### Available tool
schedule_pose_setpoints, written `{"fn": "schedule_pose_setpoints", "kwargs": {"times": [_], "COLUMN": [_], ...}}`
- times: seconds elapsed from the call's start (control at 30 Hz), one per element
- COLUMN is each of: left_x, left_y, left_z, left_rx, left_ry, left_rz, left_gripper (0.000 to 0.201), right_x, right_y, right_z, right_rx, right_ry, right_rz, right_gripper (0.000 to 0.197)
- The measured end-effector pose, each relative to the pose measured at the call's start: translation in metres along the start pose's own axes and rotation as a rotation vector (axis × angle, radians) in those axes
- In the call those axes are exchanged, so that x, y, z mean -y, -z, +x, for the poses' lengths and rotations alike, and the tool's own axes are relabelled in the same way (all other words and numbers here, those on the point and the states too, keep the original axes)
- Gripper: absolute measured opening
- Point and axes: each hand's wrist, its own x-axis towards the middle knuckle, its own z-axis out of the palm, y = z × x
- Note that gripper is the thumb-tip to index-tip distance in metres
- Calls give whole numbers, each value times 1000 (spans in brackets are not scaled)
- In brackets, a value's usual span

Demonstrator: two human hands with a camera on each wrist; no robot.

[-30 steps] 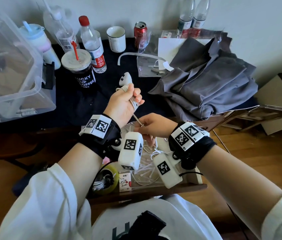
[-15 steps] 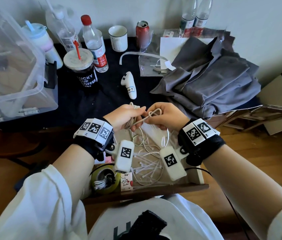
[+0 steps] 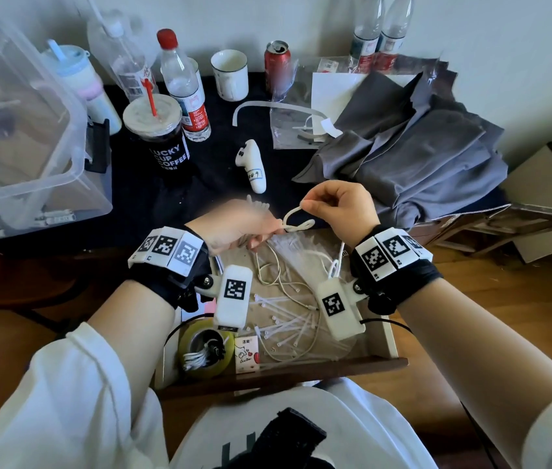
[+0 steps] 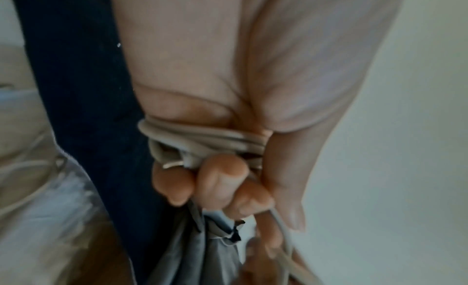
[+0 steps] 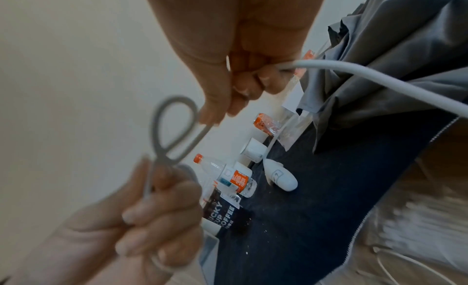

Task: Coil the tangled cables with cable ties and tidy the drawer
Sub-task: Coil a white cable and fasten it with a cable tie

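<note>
1. Sitting nearest the camera, we are facing the open drawer, where loose cable ties and a slack white cord are lying on its floor; a roll of tape and a small card are standing at its near left corner.
2. We are holding both hands above the drawer's far edge. Our left hand is gripping a coiled cable: the fingers are curling tightly round several turns, as the left wrist view is showing.
3. Our right hand is pinching the cable's free end between thumb and fingertips, with the other fingers curling in; a small loop is hanging between the two hands.
4. Beyond the hands, a white controller is lying on the dark cloth.
5. Farther off, we are seeing a coffee cup, bottles, a mug and a can standing near the wall, a clear bin sitting to the left, and grey fabric lying heaped to the right.
</note>
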Motion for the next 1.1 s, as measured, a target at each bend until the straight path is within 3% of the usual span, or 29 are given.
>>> {"fn": "schedule_pose_setpoints", "kwargs": {"times": [0.13,0.3,0.37,0.5,0.83,0.97,1.1], "left_x": [-1,8,12,11,3,-6,-19], "left_y": [-1,1,2,1,-3,-1,-3], "left_z": [1,6,7,5,-10,-14,-10], "left_rx": [-52,-204,-230,-197,127,253,531], "left_ry": [-66,-58,-39,11,143,29,-117], "left_rz": [-51,64,148,143,118,-198,-656], "left_gripper": [21,22,24,20,51,44,40], "right_x": [-7,6,13,11,-10,-13,-11], "right_y": [-10,-14,-11,-3,6,3,-16], "right_z": [-4,-14,-14,-1,19,13,1], "right_rx": [190,405,364,141,-186,-75,128], "right_ry": [-45,-28,-6,-19,-129,-116,-110], "right_rz": [18,166,230,282,146,-81,-166], "right_gripper": [2,16,17,23,35,38,41]}}
